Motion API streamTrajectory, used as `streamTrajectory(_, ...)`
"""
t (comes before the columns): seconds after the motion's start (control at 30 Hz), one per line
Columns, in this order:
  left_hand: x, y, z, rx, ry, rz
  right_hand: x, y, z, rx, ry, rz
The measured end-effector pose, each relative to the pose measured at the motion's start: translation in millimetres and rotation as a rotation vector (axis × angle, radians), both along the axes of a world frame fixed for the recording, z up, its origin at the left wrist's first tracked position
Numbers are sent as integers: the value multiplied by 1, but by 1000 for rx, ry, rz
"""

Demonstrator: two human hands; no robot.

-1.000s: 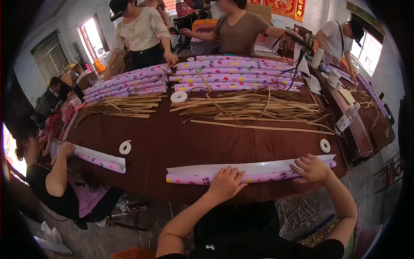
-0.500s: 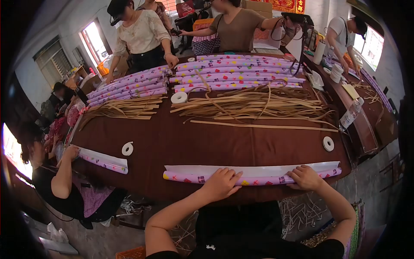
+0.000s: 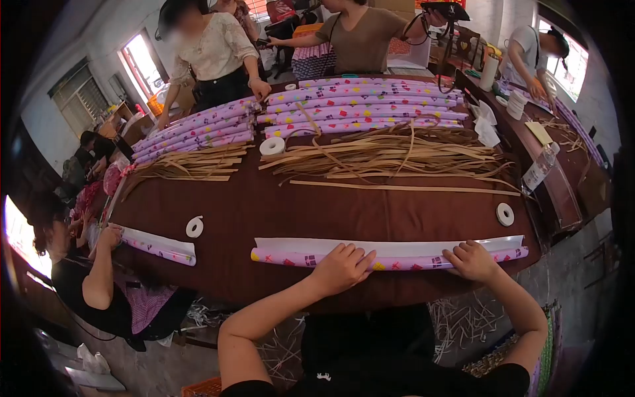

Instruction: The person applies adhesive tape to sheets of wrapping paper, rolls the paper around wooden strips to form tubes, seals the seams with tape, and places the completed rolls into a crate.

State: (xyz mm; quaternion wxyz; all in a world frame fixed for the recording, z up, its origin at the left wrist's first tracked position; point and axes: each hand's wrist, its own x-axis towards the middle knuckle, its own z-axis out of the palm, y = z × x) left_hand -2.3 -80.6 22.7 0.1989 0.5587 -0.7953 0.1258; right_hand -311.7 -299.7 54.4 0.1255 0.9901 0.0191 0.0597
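A partly rolled sheet of purple patterned wrapping paper (image 3: 413, 260) lies along the front of the brown-covered table, its white inner side showing as a strip behind the roll. My left hand (image 3: 344, 266) is curled over the roll left of its middle. Toward the right end, my right hand (image 3: 471, 260) grips it the same way, fingers bent over the top. My thumbs and the undersides of both hands are mostly hidden. Beyond the roll's right end sits a white tape roll (image 3: 505, 214); another tape roll (image 3: 194, 227) is off to the left.
Brown paper strips (image 3: 397, 159) lie behind, with finished purple rolls (image 3: 364, 109) stacked further back. A co-worker's hand (image 3: 111, 233) holds a similar sheet (image 3: 155, 247) at left. Other people stand across the table. A plastic bottle (image 3: 539, 170) is at right.
Both my hands and the paper roll have shifted a little away from my body, toward the table's middle. A person across the table has leaned and raised a dark object slightly.
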Motion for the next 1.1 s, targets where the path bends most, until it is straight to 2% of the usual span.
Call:
streamTrajectory(0.4,2,-11,-10,-20,-29,-13,-5,-8,-7,13,-18,-18)
streamTrajectory(0.6,0,-11,-6,-20,-29,-13,-1,-5,-3,117,-38,-37)
streamTrajectory(0.87,-1,-13,-6,8,-25,-14,-5,-12,-9,44,-27,-10)
streamTrajectory(1.1,-1,-19,-3,-8,78,-24,0,-19,-5,5,-37,12)
